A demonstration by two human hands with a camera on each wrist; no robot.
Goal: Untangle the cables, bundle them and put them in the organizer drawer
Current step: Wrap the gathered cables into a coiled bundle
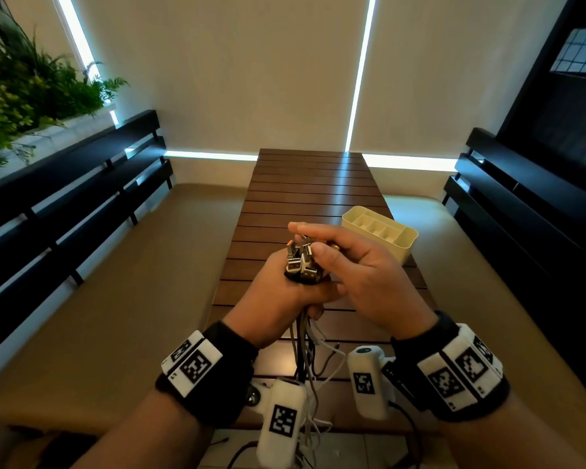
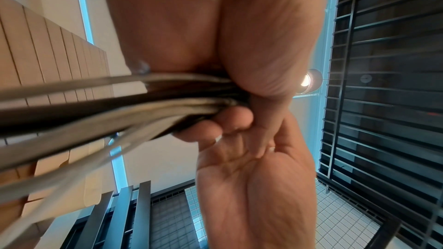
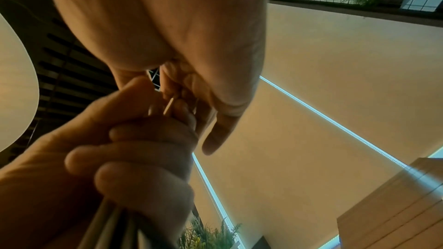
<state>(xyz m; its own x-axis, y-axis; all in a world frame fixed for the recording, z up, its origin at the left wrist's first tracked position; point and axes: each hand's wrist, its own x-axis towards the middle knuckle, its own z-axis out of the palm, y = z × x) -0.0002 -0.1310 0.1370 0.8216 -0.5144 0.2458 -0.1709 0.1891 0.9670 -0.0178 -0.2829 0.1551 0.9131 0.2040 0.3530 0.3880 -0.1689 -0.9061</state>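
My left hand [image 1: 286,294] grips a bundle of grey, white and black cables [image 1: 304,346] in a fist above the near part of the wooden slatted table [image 1: 312,191]. The USB plugs [image 1: 300,264] stick up out of the fist, and the loose cable ends hang down past the table's near edge. My right hand [image 1: 310,242] sits over the plugs, index finger stretched across their top and thumb against their side, pinching them. The cream organizer drawer [image 1: 405,240] with several compartments stands just right of my hands. The left wrist view shows the cables [image 2: 120,105] running out of my fist.
Dark slatted benches [image 1: 65,204] with tan cushions run along both sides of the table. Plants [image 1: 21,93] stand at the far left. The far half of the table carries nothing. My wrists carry white camera units [image 1: 366,380].
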